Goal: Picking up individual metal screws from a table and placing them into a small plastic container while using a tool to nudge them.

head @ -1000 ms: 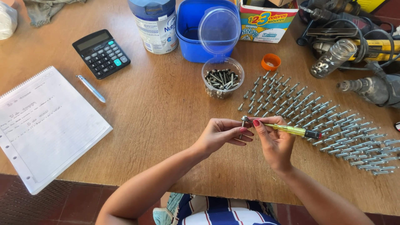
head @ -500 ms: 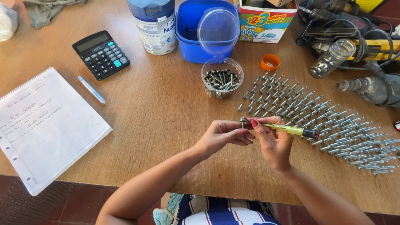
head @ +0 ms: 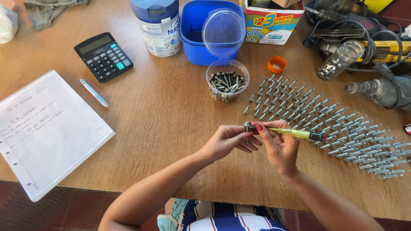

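My left hand pinches a small metal screw upright by its shaft, head up, above the wooden table. My right hand holds a yellow-green screwdriver lying sideways, its tip at the screw's head. Just behind the hands stands a clear round tub holding several loose screws. To the right, many screws lie on the table in neat diagonal rows.
A spiral notepad, pen and calculator lie at the left. At the back stand a tin, blue tub with clear lid, colourful box and orange cap. Drills, a jar and cables crowd the right.
The hands hold nearly the same place; the fingers of both shift slightly around the screw and screwdriver. Nothing else on the table has moved.
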